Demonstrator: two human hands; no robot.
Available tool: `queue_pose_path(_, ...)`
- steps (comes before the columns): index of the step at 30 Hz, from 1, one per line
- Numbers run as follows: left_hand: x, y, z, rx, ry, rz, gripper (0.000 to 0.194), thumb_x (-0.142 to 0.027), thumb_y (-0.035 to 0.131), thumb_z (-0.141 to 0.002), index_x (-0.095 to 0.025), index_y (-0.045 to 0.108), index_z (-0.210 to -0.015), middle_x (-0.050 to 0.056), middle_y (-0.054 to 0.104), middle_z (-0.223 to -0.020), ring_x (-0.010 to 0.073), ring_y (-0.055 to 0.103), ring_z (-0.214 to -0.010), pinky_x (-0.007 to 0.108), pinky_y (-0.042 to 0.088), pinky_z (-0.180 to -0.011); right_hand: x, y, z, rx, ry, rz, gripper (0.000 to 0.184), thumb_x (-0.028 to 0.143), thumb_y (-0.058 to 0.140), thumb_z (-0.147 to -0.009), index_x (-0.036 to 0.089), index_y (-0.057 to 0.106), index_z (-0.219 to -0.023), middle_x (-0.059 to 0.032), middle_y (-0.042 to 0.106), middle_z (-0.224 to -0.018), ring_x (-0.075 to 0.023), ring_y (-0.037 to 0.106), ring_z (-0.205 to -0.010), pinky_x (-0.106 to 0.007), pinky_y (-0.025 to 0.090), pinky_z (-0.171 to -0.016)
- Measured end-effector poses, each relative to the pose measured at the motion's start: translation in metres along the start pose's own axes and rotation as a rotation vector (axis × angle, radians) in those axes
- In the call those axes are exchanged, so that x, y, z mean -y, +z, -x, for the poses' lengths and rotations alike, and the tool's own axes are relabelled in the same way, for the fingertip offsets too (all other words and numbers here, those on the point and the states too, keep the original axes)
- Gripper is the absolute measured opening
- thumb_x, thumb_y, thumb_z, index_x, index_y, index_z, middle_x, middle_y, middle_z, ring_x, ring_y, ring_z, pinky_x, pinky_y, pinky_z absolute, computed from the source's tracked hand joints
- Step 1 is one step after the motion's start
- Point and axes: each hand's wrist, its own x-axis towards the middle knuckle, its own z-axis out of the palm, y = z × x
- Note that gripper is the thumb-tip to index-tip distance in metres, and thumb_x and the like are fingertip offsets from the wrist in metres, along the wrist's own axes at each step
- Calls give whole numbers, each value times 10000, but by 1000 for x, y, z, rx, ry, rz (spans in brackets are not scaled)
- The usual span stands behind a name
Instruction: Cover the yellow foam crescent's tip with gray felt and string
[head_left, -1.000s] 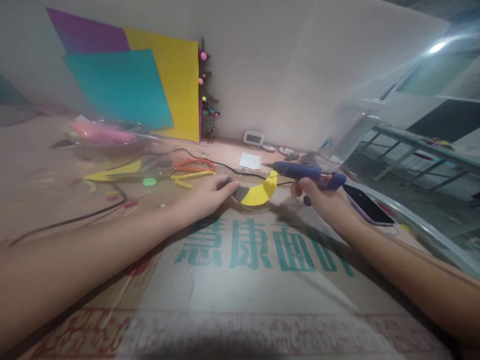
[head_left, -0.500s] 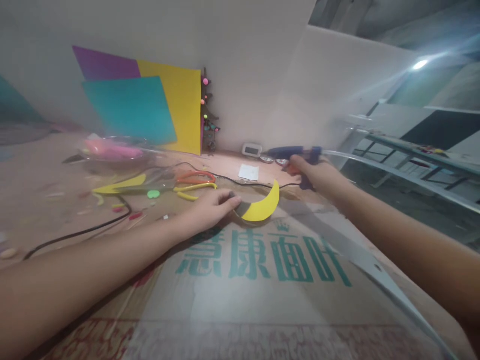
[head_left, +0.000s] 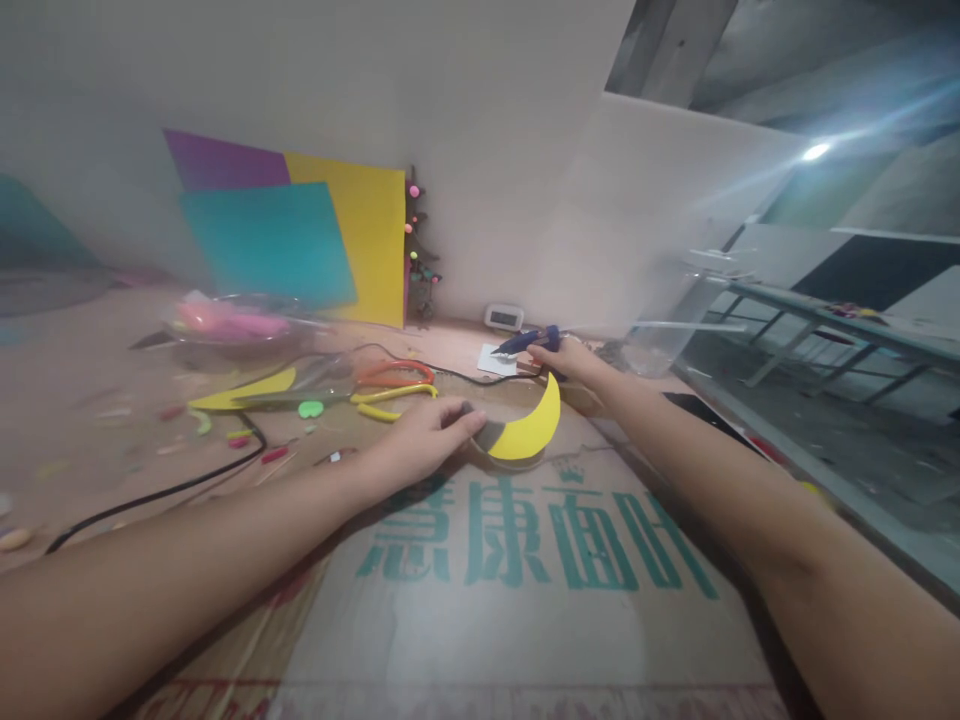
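Between thumb and fingers, my left hand (head_left: 431, 440) pinches one end of a yellow crescent moon cutout (head_left: 531, 430), just above the printed cardboard. The crescent's free tip curves up to the right. A dark glue gun (head_left: 532, 341) is gripped in my right hand (head_left: 574, 358), farther back on the table. Its nozzle points left, over a small white square of paper (head_left: 491, 360); whether it touches the paper I cannot tell. Left of the crescent lie scissors with orange handles (head_left: 397, 374) and a pair with yellow handles (head_left: 390, 402).
Purple, teal (head_left: 266, 245) and yellow (head_left: 382, 240) sheets lean on the wall beside a twig with small coloured balls (head_left: 415, 256). A white digital timer (head_left: 504, 317) stands behind the paper. A black cord (head_left: 157, 492) crosses the left side among scraps. Pink material fills a clear container (head_left: 232, 322).
My right hand has brought the glue gun left and down, from beside the timer to over the white paper. The left hand keeps its pinch on the crescent. The view has tilted slightly.
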Motion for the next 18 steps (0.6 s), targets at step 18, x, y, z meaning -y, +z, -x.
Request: queue_pose_path(18, -3, -9, -3, -77, -154, 407, 321, -473, 650, -796, -152, 636, -791, -8, 625, -691, 81, 530, -558, 184, 380, -489, 59, 1, 140, 103, -512, -40, 247, 319, 585, -897, 174, 699, -1062, -87, 739, -1021, -218, 659, -911, -331, 475, -806)
